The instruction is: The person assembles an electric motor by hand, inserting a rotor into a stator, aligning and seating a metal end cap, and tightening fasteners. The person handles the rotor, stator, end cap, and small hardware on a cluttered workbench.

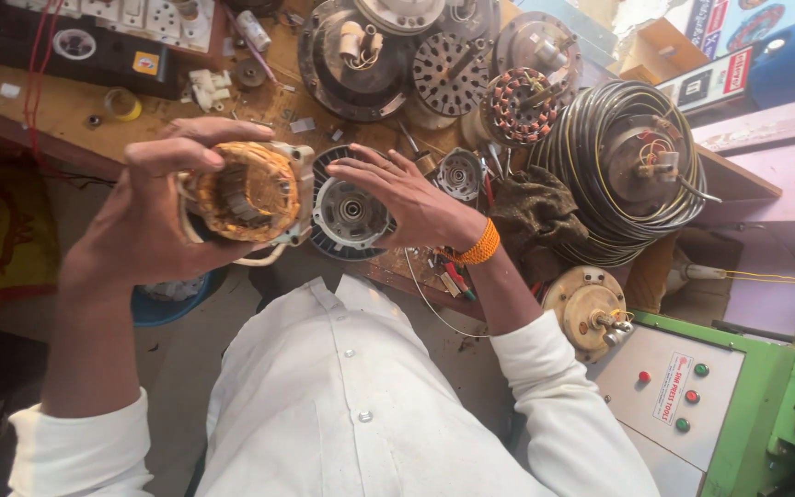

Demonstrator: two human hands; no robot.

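Holding a copper-wound stator (252, 191), hands beside a white label (673, 387).

The left hand (144, 216) covers the near side of the copper-wound stator (252, 191). The right hand (404, 198) hides part of the round motor housing (350, 213) (its rim). The green machine (766, 405) runs off the frame's edge.

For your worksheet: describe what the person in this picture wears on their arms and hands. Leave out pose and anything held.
Both arms wear white long sleeves, pushed up above the elbows, so the forearms are bare. The shirt is white with small buttons down the front. The right hand has an orange beaded band around its wrist. The left hand is bare: no gloves, watch or rings show on either.
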